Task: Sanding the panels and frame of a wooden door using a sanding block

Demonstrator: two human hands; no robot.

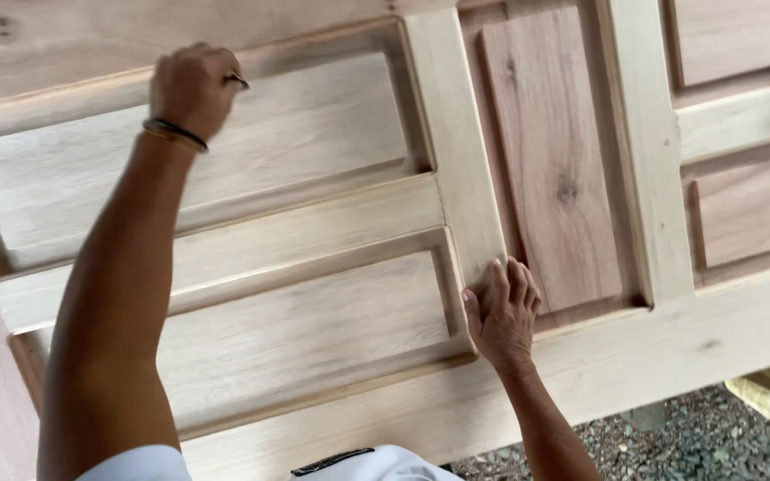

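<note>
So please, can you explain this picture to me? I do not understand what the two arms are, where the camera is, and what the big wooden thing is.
There is only one picture. The camera sits on a person's head and looks down, so both arms are that person's own; no machine is here.

The big wooden thing is an unpainted door with sunken panels, lying flat. Gravel ground shows under its edge at the lower right.

The left hand is closed into a fist over the upper left panel, and a small thin dark object sticks out of it; I cannot tell what it is. A bracelet is on that wrist.

The right hand lies flat on the door with its fingers spread and holds nothing.
</note>
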